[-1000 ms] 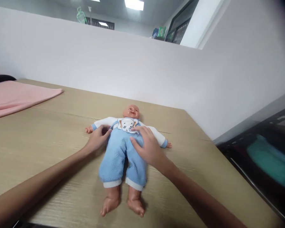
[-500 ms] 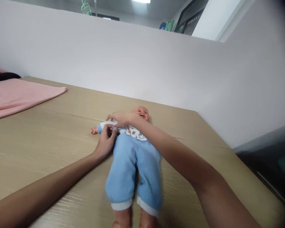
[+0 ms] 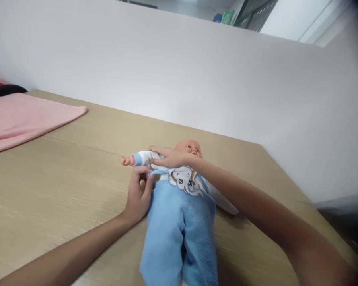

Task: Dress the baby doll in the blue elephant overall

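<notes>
**Both hands gather at the doll's shoulder**

At the far left a pink cloth [image 3: 24, 119] lies spread on the table [image 3: 62, 178], well apart from the work.

The left hand [image 3: 139, 194] comes in from the lower left. Its thumb and forefinger are pinched tight on a thin blue strap [image 3: 156, 172] at the doll's shoulder, and the other fingers are curled in behind. A second ago this hand lay loose beside the doll's waist; it has since closed into a fine grip.

Just above it, the right hand [image 3: 167, 158] has left the doll's belly and crossed over the chest. Its fingers are stretched almost flat on the white sleeve [image 3: 144, 157], pressing rather than clasping, and no closed grip shows.

The doll [image 3: 181, 214] lies on its back near the middle of the table, head toward the white wall [image 3: 197, 79]. An elephant patch [image 3: 185, 178] shows on its chest. Its feet are now out of view, because the camera has come closer.

The work has moved from the doll's waist to the strap at its shoulder: one hand steadies the arm and the other holds the strap.
</notes>
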Demonstrator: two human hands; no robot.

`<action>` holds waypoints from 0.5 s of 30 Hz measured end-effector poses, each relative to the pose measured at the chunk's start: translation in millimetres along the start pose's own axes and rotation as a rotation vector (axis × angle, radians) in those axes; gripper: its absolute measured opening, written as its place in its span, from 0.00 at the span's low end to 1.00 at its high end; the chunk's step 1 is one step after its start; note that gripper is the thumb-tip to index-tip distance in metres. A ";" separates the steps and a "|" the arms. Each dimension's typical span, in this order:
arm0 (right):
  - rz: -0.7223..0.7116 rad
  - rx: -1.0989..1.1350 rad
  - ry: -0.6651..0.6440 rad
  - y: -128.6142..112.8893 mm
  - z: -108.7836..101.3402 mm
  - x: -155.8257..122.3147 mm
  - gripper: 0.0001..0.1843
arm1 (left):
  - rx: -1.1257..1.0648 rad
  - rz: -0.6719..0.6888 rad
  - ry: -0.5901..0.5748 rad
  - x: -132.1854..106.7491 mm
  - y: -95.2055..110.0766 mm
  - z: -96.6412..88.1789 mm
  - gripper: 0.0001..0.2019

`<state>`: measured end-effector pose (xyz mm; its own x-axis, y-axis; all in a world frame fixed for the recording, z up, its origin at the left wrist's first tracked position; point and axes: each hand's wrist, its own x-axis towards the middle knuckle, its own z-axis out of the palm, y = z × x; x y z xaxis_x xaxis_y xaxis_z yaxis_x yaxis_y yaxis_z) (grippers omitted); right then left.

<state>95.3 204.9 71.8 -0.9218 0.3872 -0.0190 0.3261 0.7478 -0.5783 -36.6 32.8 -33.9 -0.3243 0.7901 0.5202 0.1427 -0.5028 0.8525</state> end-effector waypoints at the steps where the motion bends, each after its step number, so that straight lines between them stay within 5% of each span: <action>1: -0.010 0.040 0.033 -0.3 0.3 -7.1 0.18 | 0.026 0.070 0.022 -2.1 -0.4 -1.2 0.04; 9: -0.090 0.163 0.151 -5.4 10.8 -33.4 0.27 | -0.036 0.347 0.059 -12.0 -4.2 -2.7 0.09; 11: -0.114 0.149 0.112 -7.5 10.8 -34.4 0.27 | -0.144 0.257 0.076 -12.4 -2.7 -1.1 0.07; 15: -0.135 0.171 0.132 -21.0 8.3 -52.6 0.17 | -0.265 -0.166 0.162 -8.1 -0.1 1.3 0.07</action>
<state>135.2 164.4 78.2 -0.9156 0.3655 0.1676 0.1516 0.6999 -0.6980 -32.7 26.9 -38.1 -0.4698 0.8137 0.3425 -0.1654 -0.4622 0.8712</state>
